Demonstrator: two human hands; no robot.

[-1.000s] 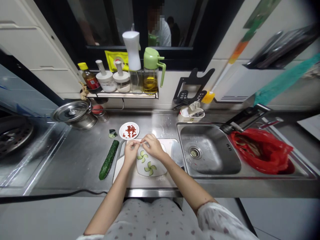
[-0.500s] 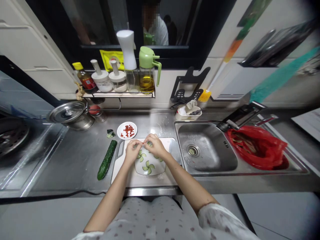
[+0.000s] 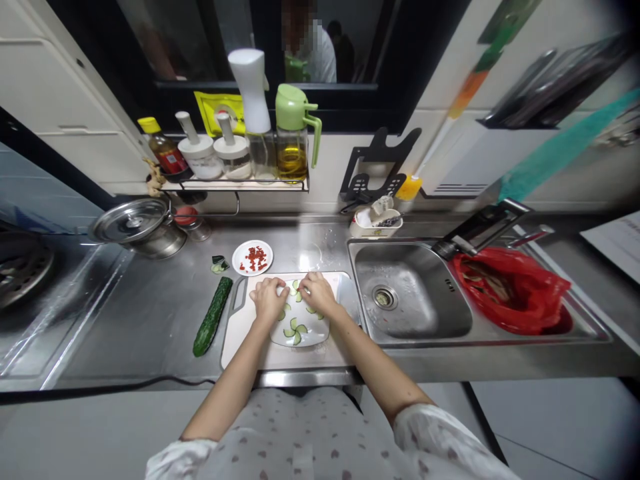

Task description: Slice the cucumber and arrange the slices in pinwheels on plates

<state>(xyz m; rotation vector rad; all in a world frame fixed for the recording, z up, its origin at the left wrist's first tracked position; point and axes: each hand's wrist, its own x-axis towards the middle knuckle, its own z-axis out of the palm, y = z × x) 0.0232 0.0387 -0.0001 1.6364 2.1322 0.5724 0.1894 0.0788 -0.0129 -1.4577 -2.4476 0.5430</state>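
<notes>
On a cutting board (image 3: 240,340) lies a white plate (image 3: 314,333) with several pinwheels of thin cucumber slices (image 3: 295,331). My right hand (image 3: 320,295) is over the plate's far side, its fingertips pinched at the far pinwheel, where a tiny red piece shows at the fingers. My left hand (image 3: 270,300) is over the plate's left edge, fingers curled together; what they hold, if anything, is hidden. Beyond the board sits a small white dish (image 3: 240,262) of chopped red pieces (image 3: 257,257). A whole cucumber (image 3: 213,317) lies left of the board.
Cucumber scraps (image 3: 219,265) lie beside the small dish. At right is a sink (image 3: 415,293) with a red plastic bag (image 3: 515,293) beyond it. A lidded steel pot (image 3: 140,230) stands back left. Above the counter, a rack (image 3: 240,186) carries bottles and seasoning jars.
My hands met fingertip to fingertip around a tiny red piece; now they are apart. The right fingertips have come down to the far pinwheel, and the left hand has drawn slightly back.
</notes>
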